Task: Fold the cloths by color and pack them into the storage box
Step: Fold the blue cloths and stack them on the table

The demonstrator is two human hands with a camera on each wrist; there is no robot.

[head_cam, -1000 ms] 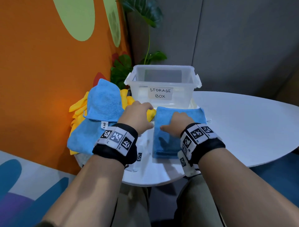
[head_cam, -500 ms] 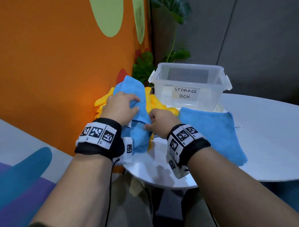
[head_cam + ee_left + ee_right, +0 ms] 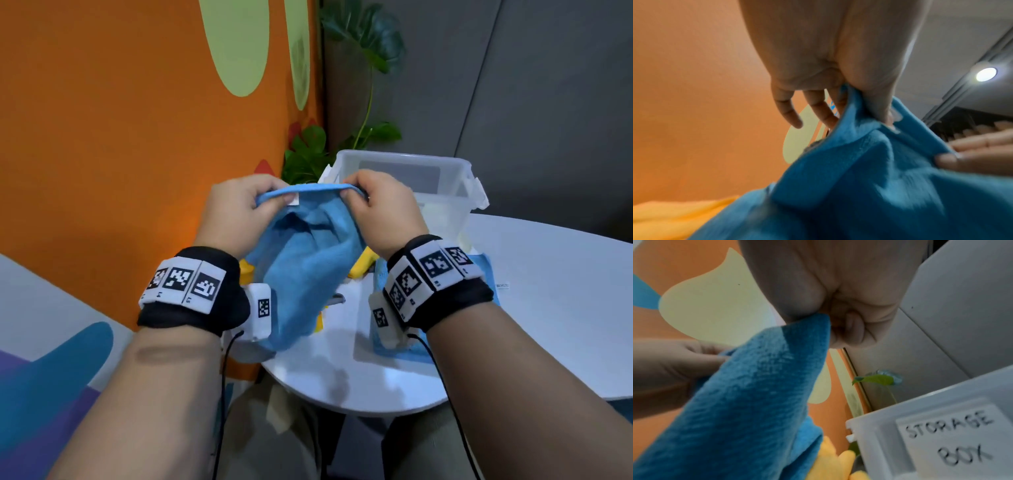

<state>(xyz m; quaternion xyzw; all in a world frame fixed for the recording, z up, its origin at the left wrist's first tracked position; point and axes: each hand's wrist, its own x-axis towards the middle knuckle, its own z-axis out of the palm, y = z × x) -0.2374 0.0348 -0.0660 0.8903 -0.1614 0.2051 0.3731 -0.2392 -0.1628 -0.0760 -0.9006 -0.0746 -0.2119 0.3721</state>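
A blue cloth (image 3: 308, 267) hangs in the air over the table's left end, held by its top edge. My left hand (image 3: 239, 209) pinches that edge on the left, and my right hand (image 3: 376, 205) pinches it on the right, close together. In the left wrist view the thumb and fingers of my left hand (image 3: 863, 100) clamp the blue cloth (image 3: 869, 186). In the right wrist view my right hand (image 3: 828, 321) grips the blue cloth (image 3: 748, 402). The clear storage box (image 3: 445, 181) stands behind my hands. A folded blue cloth (image 3: 486, 270) lies flat by my right wrist. Yellow cloths (image 3: 363, 263) lie underneath.
The round white table (image 3: 548, 308) extends to the right. An orange wall (image 3: 120, 154) is close on the left, and a green plant (image 3: 363, 85) stands behind the box. The storage box (image 3: 941, 434) bears a handwritten label.
Both hands have lifted the blue cloth off the pile at the left and now hold it up by its top edge in front of the box.
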